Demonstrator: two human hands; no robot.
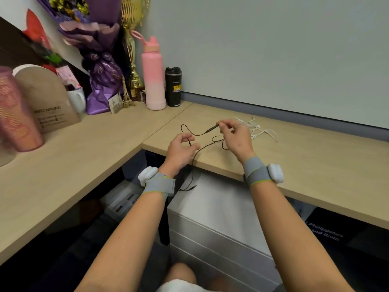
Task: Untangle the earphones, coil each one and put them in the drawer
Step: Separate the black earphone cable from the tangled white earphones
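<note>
Hands holding black earphones (202, 133) just above the surface (294, 157).
Hard to make out: the black earbuds, too small to tell. White earphones (257, 128), a tangle lying on the surface toward its back, are partly hidden by the right hand (236, 137). Right fingers (223, 123) pinch a slim dark piece on the black cord, lifted off the surface. Left hand (181, 147), fingers curled, pinches the same cord nearer the surface's front edge. One black strand hangs over that edge, before a grey drawer unit (221, 207) beneath the surface, partly covered by the arms.
</note>
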